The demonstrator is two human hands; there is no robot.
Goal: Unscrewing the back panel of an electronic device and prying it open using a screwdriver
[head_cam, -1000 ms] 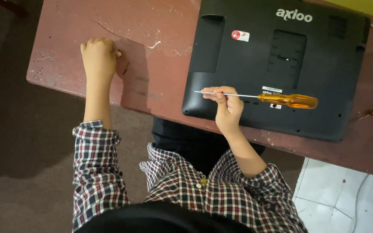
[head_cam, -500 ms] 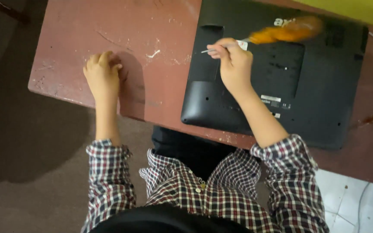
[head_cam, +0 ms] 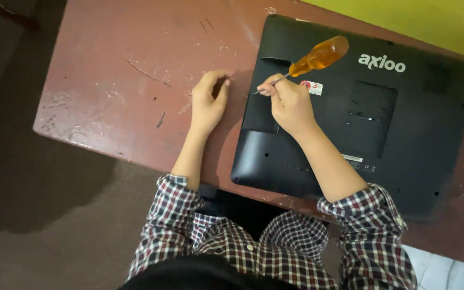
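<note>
Since before, left hand (head_cam: 209, 102) sits closer to the laptop (head_cam: 404, 139), loosely curled, empty, on the table (head_cam: 108, 80). Right hand (head_cam: 288, 103) pinches the screwdriver (head_cam: 318, 56) shaft over the laptop.

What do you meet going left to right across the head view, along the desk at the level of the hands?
Bare scratched part of the reddish desk → left hand resting on the desk → right hand gripping the shaft of the orange-handled screwdriver → recessed panel on the back of the black laptop.
</note>
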